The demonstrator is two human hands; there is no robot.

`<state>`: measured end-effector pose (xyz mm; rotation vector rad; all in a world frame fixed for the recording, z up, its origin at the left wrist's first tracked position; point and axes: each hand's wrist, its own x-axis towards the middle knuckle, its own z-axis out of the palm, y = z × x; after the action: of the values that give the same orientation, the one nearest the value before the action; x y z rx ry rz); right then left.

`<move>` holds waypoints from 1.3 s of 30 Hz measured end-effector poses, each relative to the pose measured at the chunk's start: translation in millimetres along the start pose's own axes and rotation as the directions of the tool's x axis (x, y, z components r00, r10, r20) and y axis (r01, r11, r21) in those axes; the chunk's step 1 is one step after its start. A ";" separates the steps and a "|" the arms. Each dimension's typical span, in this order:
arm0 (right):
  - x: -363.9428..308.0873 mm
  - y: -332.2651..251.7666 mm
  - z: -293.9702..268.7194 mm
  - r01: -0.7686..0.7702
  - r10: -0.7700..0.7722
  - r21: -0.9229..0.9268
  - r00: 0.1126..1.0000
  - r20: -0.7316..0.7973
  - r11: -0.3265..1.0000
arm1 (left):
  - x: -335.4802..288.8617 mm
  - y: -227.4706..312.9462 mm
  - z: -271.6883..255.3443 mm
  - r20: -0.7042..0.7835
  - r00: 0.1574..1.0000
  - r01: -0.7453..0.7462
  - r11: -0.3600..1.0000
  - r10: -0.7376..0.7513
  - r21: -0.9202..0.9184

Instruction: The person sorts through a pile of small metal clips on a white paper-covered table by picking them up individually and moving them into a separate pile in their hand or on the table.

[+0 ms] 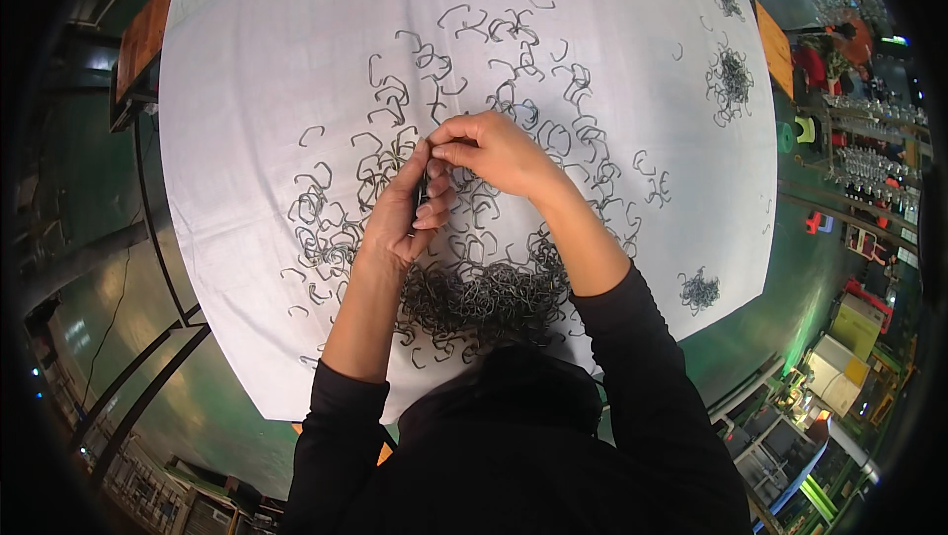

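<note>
My left hand [403,211] is closed around a slim dark metal piece [420,201], mostly hidden by the fingers; I cannot make out its kind. Thumb and forefinger of my right hand [497,154] are pinched together at the left thumb's tip, and whatever is between them is too small to name. Beneath and around both hands, many bent dark wire hooks [393,95] lie scattered over the white cloth [237,120]. Close to my body, between my forearms, sits a dense heap of the same wire hooks [484,300].
Smaller clusters of wire hooks lie along the cloth's right side: one pile [731,82] farther off and another [699,291] nearer. Past the table's right edge are shelves [874,174] with rows of small items. Green floor [227,377] surrounds the table.
</note>
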<state>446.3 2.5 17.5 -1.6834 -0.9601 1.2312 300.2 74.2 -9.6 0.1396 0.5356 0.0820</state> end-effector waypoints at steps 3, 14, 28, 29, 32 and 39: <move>-4.3 1.7 6.3 0.042 -0.068 -0.214 0.991 -0.116 0.976 | 1.5 -1.2 -4.5 -0.032 0.999 0.009 1.000 -0.010 -0.023; -11.0 -4.0 13.0 0.235 -0.396 -0.503 0.886 -0.240 0.832 | 8.2 -3.5 3.5 -0.296 0.952 -0.091 0.995 0.075 -0.043; 69.3 42.4 -134.5 -0.284 -0.205 -0.723 0.837 -0.508 0.630 | -2.3 -4.3 42.9 -0.382 0.919 -0.182 0.964 0.097 -0.192; 77.0 39.9 -135.2 -0.273 -0.198 -0.746 0.858 -0.475 0.608 | -7.4 -2.3 15.9 -0.231 0.971 -0.119 0.957 0.056 -0.265; 80.4 36.8 -138.9 -0.296 -0.138 -0.797 0.895 -0.423 0.526 | -4.1 -8.1 -24.6 0.116 0.993 0.020 0.949 0.018 -0.316; 21.5 42.8 -97.5 -0.156 -0.084 -0.562 0.922 -0.377 0.812 | -0.1 -17.0 -10.5 -0.204 0.978 -0.083 0.981 0.046 -0.173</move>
<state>550.1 -11.0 -11.3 -2.3272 -1.1244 0.5892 295.4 58.6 -21.0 -0.0297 0.7207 0.2094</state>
